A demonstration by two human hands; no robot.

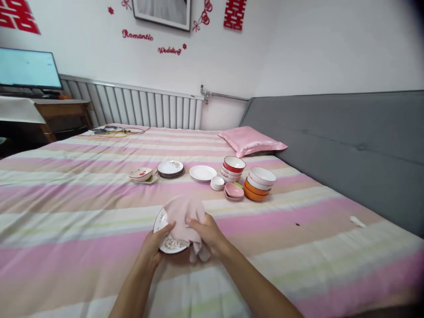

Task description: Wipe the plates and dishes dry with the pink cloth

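A white plate with a dark rim and a brown floral pattern is tilted up above the bed. My left hand grips its left lower edge, thumb on the face. Over the upper right of the plate lies a pale pink cloth, draped and bunched. My right hand is closed on this cloth at the plate's right side, thumb on top. The cloth covers much of the plate and hides some of the fingers.
Beyond my hands on the striped bedsheet stand stacked dark-rimmed plates, white plates, small white dishes, pink dishes, red bowls, orange bowls and patterned dishes. A pink pillow lies near the grey headboard.
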